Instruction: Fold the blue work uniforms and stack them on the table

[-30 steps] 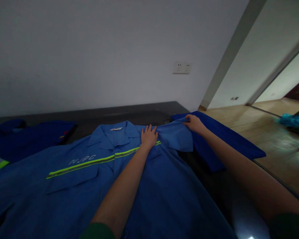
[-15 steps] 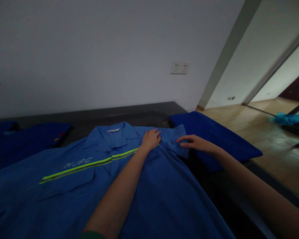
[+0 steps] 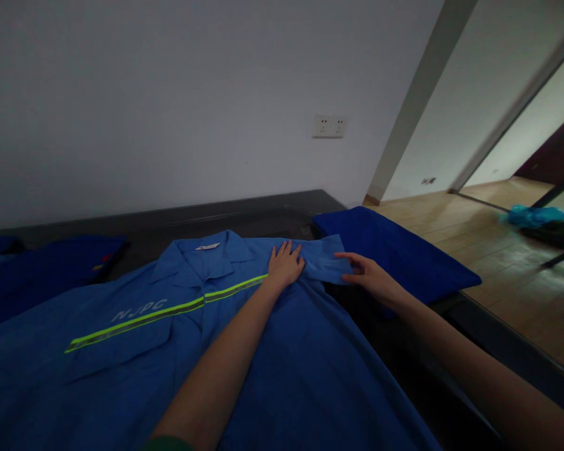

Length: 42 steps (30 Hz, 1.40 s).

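Note:
A blue short-sleeved work shirt (image 3: pixel 282 351) lies spread front up, with a collar, a yellow-green reflective stripe and white letters on the chest. My left hand (image 3: pixel 286 264) rests flat near the shoulder, its fingers spread on the cloth. At the end of the short sleeve (image 3: pixel 322 257) is my right hand (image 3: pixel 364 274). Its forefinger and thumb are apart and touch the sleeve opening; its other fingers are partly hidden.
Beneath the shirt is a dark table (image 3: pixel 244 216) against a pale wall. A folded darker blue cloth (image 3: pixel 395 250) lies at its right end, and dark blue garments (image 3: pixel 51 263) at the left. Blue plastic (image 3: pixel 533 216) sits on the floor at the far right.
My right hand has come down onto the sleeve end, which now lies flatter and straighter. My left hand's fingers have spread wider in the same spot. The view has shifted slightly.

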Tool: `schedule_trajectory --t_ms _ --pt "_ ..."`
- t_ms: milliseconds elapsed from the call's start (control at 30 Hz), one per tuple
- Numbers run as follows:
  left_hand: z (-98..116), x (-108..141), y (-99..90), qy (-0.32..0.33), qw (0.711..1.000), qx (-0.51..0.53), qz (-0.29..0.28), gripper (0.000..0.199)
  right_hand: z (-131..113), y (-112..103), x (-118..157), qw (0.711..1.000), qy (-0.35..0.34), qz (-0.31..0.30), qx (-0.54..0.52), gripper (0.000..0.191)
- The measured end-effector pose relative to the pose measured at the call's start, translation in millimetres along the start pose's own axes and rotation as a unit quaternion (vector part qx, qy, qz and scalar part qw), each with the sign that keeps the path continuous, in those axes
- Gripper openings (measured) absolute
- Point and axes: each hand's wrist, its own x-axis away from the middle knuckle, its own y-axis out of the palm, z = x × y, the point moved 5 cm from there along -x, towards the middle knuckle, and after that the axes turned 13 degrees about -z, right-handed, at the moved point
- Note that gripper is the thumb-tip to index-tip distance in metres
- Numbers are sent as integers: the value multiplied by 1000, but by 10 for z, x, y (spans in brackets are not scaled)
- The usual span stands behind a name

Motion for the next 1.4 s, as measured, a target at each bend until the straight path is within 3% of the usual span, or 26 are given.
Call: schedule_trajectory --t_ms 100,200,300,400,467,600,700,800,900,1033,1100,1200,1333,1400 --pt "0 1 -14 -1 1000 7 1 53 16 -125 -7 993 7 14 113 42" --pt "-3 1 -20 -3 1000 12 -1 53 180 -110 8 981 68 -18 178 33" --pt "-9 3 -19 -2 1000 19 -2 53 214 -130 68 946 91 26 309 32" --pt "-15 1 -23 -2 1000 26 3 53 24 -167 89 899 47 105 422 23" --pt "-27 -7 -31 -5 999 35 5 53 -117 -110 11 893 -3 117 435 21" --pt "-93 -19 -78 -24 997 71 26 51 -234 258 -363 907 -133 66 394 33" --pt "-171 6 -138 -52 994 65 72 44 -127 529 -679 893 -143 33 425 40" --pt "-233 36 -162 -69 992 36 98 40 22 550 -855 827 -81 61 553 44" --pt "-295 31 -126 -84 993 28 84 43 121 378 -878 749 -32 89 656 46" --pt "-336 -17 -53 -79 995 25 53 50 105 199 -762 696 -24 107 710 50" --pt "-343 -26 -53 -76 995 33 55 50 0 230 -608 692 -60 137 706 52" --pt "-298 30 -143 -61 993 49 92 46 -152 454 -254 725 -124 138 663 50" --pt "-65 368 -398 47 982 35 182 37 -145 970 327 784 -184 14 593 41" --pt "13 668 -504 92 977 27 190 34 -69 1200 616 797 -199 -50 568 40"
